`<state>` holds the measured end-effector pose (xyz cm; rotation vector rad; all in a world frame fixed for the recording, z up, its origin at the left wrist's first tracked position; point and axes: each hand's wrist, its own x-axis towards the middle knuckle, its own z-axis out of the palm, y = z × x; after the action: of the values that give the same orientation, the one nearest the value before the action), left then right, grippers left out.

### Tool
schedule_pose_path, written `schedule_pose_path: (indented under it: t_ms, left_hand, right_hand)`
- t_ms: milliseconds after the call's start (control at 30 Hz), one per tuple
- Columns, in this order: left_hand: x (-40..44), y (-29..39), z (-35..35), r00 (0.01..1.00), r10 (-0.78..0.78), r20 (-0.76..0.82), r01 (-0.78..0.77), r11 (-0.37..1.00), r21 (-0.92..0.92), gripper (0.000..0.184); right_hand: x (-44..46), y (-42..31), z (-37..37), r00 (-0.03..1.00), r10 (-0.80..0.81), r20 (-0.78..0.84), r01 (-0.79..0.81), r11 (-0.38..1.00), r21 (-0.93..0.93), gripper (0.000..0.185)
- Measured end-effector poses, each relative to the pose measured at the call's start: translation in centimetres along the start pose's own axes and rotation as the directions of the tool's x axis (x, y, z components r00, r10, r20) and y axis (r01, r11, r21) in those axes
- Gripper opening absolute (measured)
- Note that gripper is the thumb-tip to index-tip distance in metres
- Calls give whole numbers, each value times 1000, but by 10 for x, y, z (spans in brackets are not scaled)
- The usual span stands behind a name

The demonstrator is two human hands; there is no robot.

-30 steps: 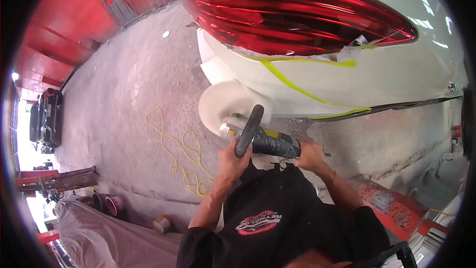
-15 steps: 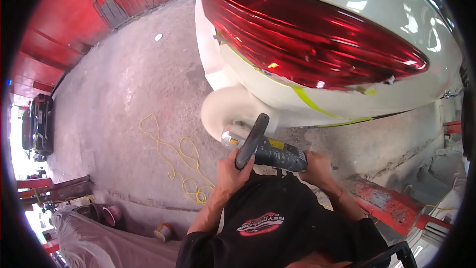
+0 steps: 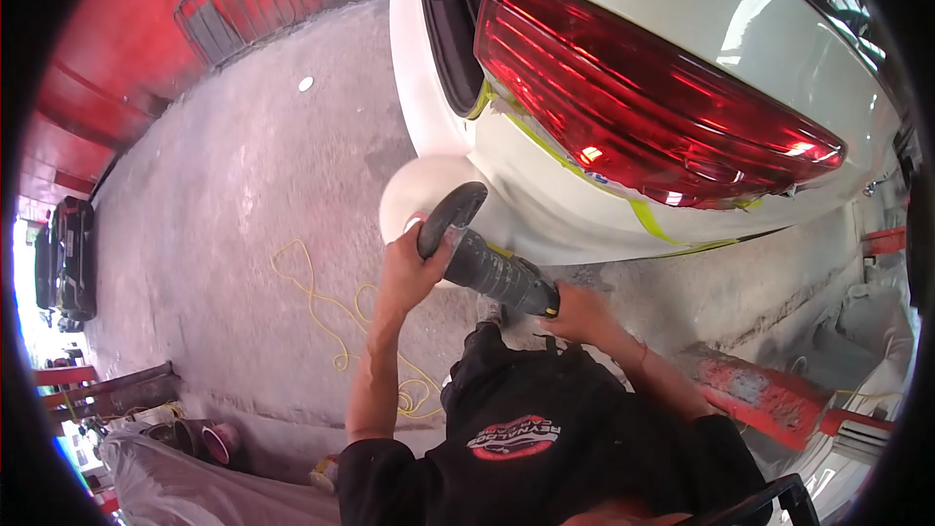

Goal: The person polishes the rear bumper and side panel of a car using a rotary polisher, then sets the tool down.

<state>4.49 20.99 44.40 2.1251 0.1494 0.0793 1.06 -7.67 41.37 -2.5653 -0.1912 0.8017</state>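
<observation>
Both of my hands grip a dark rotary polisher [image 3: 497, 276], its body slanting down to the right. My left hand [image 3: 411, 261] is wrapped around the black front handle, close behind the blurred white polishing pad [image 3: 414, 190]. At the rear end of the body, my right hand [image 3: 581, 314] is closed around the grip. The pad is against or very near the lower corner of the white car bumper [image 3: 545, 200]. Above it sits a red tail light [image 3: 662, 93], edged below with yellow-green masking tape [image 3: 648, 222].
A yellow cord [image 3: 326, 304] lies in loops on the concrete floor [image 3: 243, 166]. Lower left, plastic sheeting [image 3: 214, 477] covers something beside a bucket [image 3: 221, 441]. A red metal beam [image 3: 750, 392] is on the right. A metal rack [image 3: 239, 5] leans on the red wall.
The polisher and both hands have shifted left and slightly up. My view has moved, and a dark opening beside the tail light now shows.
</observation>
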Motion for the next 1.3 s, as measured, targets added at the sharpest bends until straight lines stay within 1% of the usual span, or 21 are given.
schedule_pose_path:
  t_ms: [33,67,100,167,200,233,300,367,433,500,567,600,667,700,767,867,1000,1100,1167,1233,1300]
  left_hand:
    - [5,3,-3,1000,9,0,-9,1000,0,33]
    - [9,9,-7,998,-37,52,37,999,13,34]
    - [11,13,-10,991,-84,102,81,996,30,35]
    - [13,8,-11,990,-92,108,88,995,49,36]
    - [12,5,-9,986,-110,123,102,992,69,37]
    - [10,4,-6,987,-99,126,90,993,74,37]
    - [5,1,-4,995,-21,101,26,999,-45,36]
    - [0,2,-3,993,-18,113,23,999,-44,35]
    - [-5,8,-3,997,-23,75,25,999,-23,33]
    - [-9,14,-8,995,-32,96,37,998,-50,32]
    - [-13,10,-9,997,-59,48,65,987,-150,30]
    - [-15,16,-13,997,-47,61,55,989,-138,30]
    - [-21,35,-20,990,-119,73,129,981,-146,29]
    - [-25,39,-21,990,-111,83,122,983,-140,29]
    - [-29,45,-21,990,-109,92,127,969,-213,28]
    - [-36,65,-27,985,-129,111,150,968,-200,27]
    - [-39,83,-35,988,-107,110,121,985,-125,26]
    - [-43,92,-33,990,-108,90,121,981,-154,26]
    - [-49,110,-25,998,-56,12,57,980,-189,18]
    - [-58,124,-22,999,-34,-1,33,985,-167,19]
    - [-67,136,-17,994,-85,68,89,995,-55,27]
  right_hand:
    - [7,3,4,998,-50,31,50,999,19,54]
    - [12,5,8,993,-101,63,99,994,39,57]
    - [14,6,10,993,-103,56,101,994,40,57]
    - [16,7,13,982,-153,107,132,975,181,61]
    - [16,11,20,983,-155,98,134,973,188,61]
    - [17,15,28,986,-149,75,135,976,168,62]
    - [14,18,34,989,-143,40,135,978,160,63]
    - [0,15,33,997,-58,-41,61,996,61,63]
    - [-21,4,6,998,-42,-38,45,996,79,62]
    - [-36,-11,-21,999,-26,-42,30,994,103,61]
    - [-46,-21,-39,994,-93,-63,95,995,35,56]
    - [-52,-25,-46,994,-85,-75,89,995,52,56]
    - [-65,-31,-57,985,-128,-118,133,991,32,56]
    - [-72,-32,-61,985,-121,-126,127,991,42,56]
    - [-80,-33,-68,986,-112,-120,114,993,9,54]
    - [-88,-25,-65,974,-148,-169,150,989,-1,52]
    - [-96,-25,-69,972,-146,-185,145,989,-21,51]
    - [-104,-18,-71,961,-170,-219,174,985,-3,51]
    - [-109,-13,-75,966,-166,-200,174,984,26,53]
    - [-115,-1,-73,954,-194,-228,207,978,35,54]
    - [-122,15,-73,941,-219,-259,239,970,46,54]
